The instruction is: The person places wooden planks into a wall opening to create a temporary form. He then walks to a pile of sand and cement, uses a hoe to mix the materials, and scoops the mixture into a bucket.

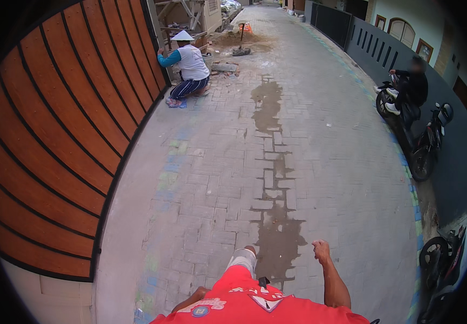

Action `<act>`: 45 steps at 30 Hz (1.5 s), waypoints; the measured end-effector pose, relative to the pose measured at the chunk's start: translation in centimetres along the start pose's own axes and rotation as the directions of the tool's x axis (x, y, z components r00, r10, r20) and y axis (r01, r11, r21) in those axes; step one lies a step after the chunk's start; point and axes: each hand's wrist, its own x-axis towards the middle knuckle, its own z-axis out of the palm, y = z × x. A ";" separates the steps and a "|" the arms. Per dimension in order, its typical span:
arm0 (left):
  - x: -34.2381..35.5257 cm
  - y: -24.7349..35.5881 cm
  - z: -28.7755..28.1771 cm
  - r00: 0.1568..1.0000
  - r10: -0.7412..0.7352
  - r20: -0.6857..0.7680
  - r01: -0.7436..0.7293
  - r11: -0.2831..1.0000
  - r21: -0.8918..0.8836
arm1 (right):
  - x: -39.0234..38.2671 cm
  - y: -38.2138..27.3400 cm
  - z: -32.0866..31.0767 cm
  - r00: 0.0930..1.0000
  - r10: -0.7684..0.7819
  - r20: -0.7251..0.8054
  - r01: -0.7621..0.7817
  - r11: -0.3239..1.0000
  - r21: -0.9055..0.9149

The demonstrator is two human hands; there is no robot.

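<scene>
My right hand [321, 250] is raised in front of me over the paving, its fingers curled in a loose fist. Nothing shows in it, and it touches nothing. Beneath and to its left is a wet patch [280, 243] on the grey paving blocks [201, 216]. Of my left arm [193, 298] only a bent part shows beside my red shirt [233, 308]; the left hand is out of sight. One of my legs [242, 260] reaches forward, next to the wet patch.
A wooden gate [66, 124] lines the left. Beyond it a person in a pointed hat [193, 63] squats by the wall, near a shovel [241, 40] and a sand heap [233, 38]. On the right, a person [414, 86] sits on a motorcycle; other motorcycles [425, 148] stand along a grey wall [455, 162].
</scene>
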 end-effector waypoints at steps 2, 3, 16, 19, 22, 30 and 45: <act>1.5 3.1 -1.1 0.989 -0.134 0.057 0.138 0.988 -0.066 | 7.1 -6.1 -0.5 0.990 -0.135 0.028 0.135 0.991 -0.006; 2.5 5.4 -2.4 0.977 -0.198 0.076 0.206 0.971 -0.122 | 10.3 -8.3 -1.0 0.989 -0.147 0.015 0.146 0.989 0.016; 22.3 76.0 -49.6 0.672 0.475 -0.568 -0.696 0.667 -0.267 | 41.6 -2.4 -3.8 0.674 0.733 0.094 -0.736 0.655 0.171; 24.3 91.1 -56.8 0.464 0.584 -0.666 -0.852 0.499 -0.156 | 52.7 -7.9 -3.3 0.626 0.774 0.096 -0.776 0.606 0.175; 28.7 102.2 -59.9 0.508 0.598 -0.620 -0.858 0.415 -0.303 | 67.0 -14.6 -3.9 0.658 0.747 0.091 -0.749 0.640 0.171; 47.7 94.3 -54.4 0.975 -0.172 -0.138 0.078 0.853 -0.516 | 107.9 -50.9 -8.5 0.981 0.187 0.046 -0.189 0.981 0.040; 68.7 148.5 -98.8 0.795 0.099 -0.599 -0.519 0.623 -0.585 | 148.1 -72.1 -0.6 0.847 0.514 0.139 -0.528 0.843 0.103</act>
